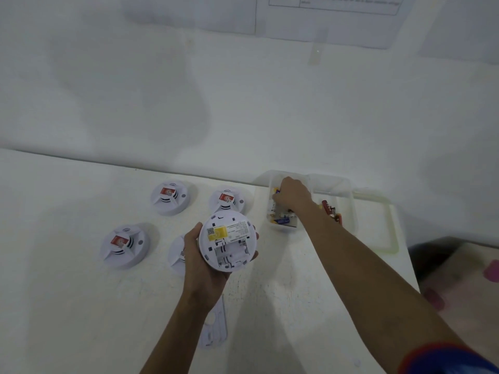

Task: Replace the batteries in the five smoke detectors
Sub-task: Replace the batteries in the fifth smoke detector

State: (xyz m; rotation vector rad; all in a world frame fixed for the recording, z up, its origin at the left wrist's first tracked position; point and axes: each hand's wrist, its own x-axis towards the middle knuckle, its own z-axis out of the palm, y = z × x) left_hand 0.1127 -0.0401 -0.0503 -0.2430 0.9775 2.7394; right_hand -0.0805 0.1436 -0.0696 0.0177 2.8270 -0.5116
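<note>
My left hand [201,261] grips a white smoke detector [228,240] above the table, back side up, with a yellow label and an empty battery bay showing. My right hand [293,194] reaches into the left clear plastic bin [271,182] and pinches a blue and yellow battery [276,192]. More blue and yellow batteries [282,220] lie in that bin. Three detectors lie face up on the table: back left [168,197], back middle [226,199], front left [124,245]. Another detector [176,255] is partly hidden behind my left hand.
A second clear bin [348,209] to the right holds red batteries [328,207]. A clear lid [388,228] lies past it near the table's right edge. A white backplate [216,327] lies on the white table [67,292] under my left forearm. A wall stands close behind.
</note>
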